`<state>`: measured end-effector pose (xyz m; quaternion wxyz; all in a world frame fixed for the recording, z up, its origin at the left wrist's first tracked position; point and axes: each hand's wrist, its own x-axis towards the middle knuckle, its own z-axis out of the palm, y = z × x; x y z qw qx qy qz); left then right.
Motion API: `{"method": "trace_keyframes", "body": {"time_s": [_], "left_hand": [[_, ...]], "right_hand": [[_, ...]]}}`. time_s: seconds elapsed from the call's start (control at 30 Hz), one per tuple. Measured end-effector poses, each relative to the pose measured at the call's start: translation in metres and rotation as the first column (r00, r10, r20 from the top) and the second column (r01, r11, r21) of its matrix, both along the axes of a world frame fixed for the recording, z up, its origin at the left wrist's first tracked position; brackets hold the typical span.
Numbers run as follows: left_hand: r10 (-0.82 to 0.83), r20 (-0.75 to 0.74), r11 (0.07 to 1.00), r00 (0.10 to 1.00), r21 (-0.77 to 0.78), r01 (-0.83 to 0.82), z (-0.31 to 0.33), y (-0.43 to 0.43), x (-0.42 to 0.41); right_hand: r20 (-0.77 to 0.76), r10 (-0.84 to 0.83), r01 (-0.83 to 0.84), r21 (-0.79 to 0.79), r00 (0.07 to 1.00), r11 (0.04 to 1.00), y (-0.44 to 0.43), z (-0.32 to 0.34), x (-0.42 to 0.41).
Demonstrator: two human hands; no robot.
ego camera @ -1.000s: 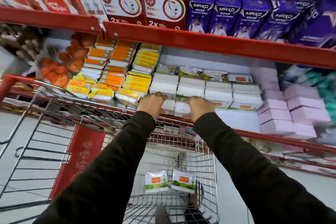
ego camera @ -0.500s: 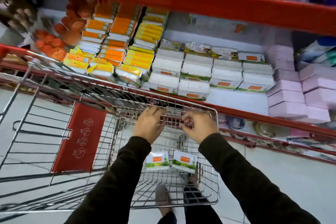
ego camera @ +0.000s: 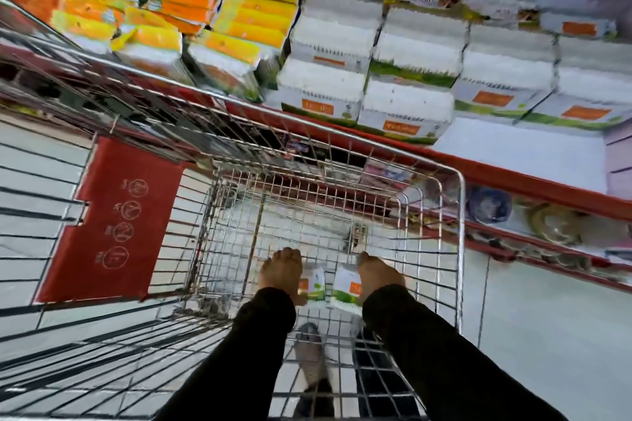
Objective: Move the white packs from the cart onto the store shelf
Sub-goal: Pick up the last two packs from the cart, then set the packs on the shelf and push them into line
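Note:
Two white packs with green and orange print lie side by side on the wire floor of the cart (ego camera: pixel 460 215). My left hand (ego camera: pixel 280 272) is down on the left pack (ego camera: pixel 316 284), fingers curled over its far edge. My right hand (ego camera: pixel 378 275) covers the right pack (ego camera: pixel 343 287) the same way. Both packs still rest on the cart floor, each half hidden under a hand. Above, matching white packs (ego camera: pixel 403 102) stand stacked in rows on the store shelf (ego camera: pixel 513 178), with bare shelf board in front of them at the right.
Orange and yellow packs (ego camera: pixel 239 20) fill the shelf to the left of the white ones, and pink boxes (ego camera: pixel 619 164) stand at the right. A red flap (ego camera: pixel 113 219) hangs on the cart's left side. A lower shelf holds round items (ego camera: pixel 489 205).
My hands left the white packs on the shelf, came down past the cart's rim and now rest on the two packs in the cart. My view tilted downward.

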<state>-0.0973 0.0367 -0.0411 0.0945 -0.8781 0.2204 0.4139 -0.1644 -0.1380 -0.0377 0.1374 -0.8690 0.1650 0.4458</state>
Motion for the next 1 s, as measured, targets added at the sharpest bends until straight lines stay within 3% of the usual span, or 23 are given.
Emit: {"method": "trace_keyframes", "body": {"time_s": [0.27, 0.6, 0.77, 1.0], "left_hand": [[-0.016, -0.027, 0.994, 0.999, -0.109, 0.013, 0.038, 0.009, 0.007], [0.152, 0.166, 0.957, 0.974, -0.273, -0.102, 0.168, 0.013, 0.012], [0.131, 0.322, 0.945, 0.938, -0.326, -0.020, 0.232, -0.002, 0.011], [0.095, 0.476, 0.858, 0.874, -0.485, 0.170, 0.295, -0.065, 0.006]], "right_hand": [[0.006, -0.082, 0.082, 0.043, 0.997, 0.996, -0.004, 0.039, 0.003], [0.318, -0.071, 0.083, -0.022, 0.945, 0.996, -0.005, 0.183, 0.003], [0.451, -0.033, 0.065, -0.056, 0.892, 0.996, -0.016, 0.255, -0.007], [0.633, -0.134, 0.257, -0.106, 0.762, 0.961, -0.076, 0.324, -0.035]]}}
